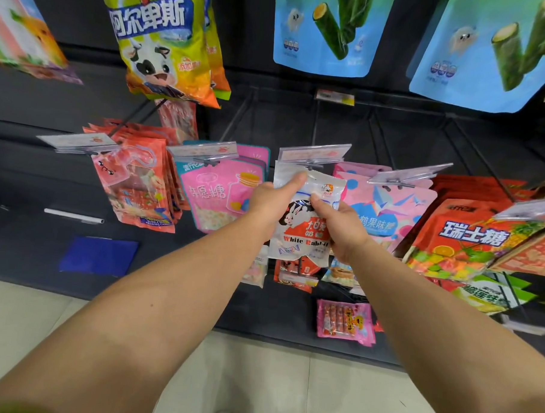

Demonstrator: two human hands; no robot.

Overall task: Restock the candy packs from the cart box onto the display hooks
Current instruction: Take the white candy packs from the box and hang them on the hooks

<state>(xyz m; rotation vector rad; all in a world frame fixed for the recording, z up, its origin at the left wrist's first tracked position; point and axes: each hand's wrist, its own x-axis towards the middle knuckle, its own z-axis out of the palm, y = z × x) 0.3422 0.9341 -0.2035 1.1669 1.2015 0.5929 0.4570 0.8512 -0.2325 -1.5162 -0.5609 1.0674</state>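
Note:
A white White Rabbit candy pack (301, 235) hangs upright in front of the dark display wall. My left hand (270, 201) grips its upper left edge, thumb pressed on the top. My right hand (339, 225) holds its right side, fingers on the front. The pack's top edge sits right under a display hook with a clear price tag holder (314, 152). Whether the hook passes through the pack's hole is hidden. The cart box is out of view.
Neighbouring hooks carry pink candy packs (217, 194), red-orange packs (134, 184), a pink-blue pack (389, 208) and red fruit candy packs (469, 240). Big yellow (166, 42) and blue (329, 30) bags hang above. A small pink pack (344, 322) hangs lower down. Pale floor tiles lie below.

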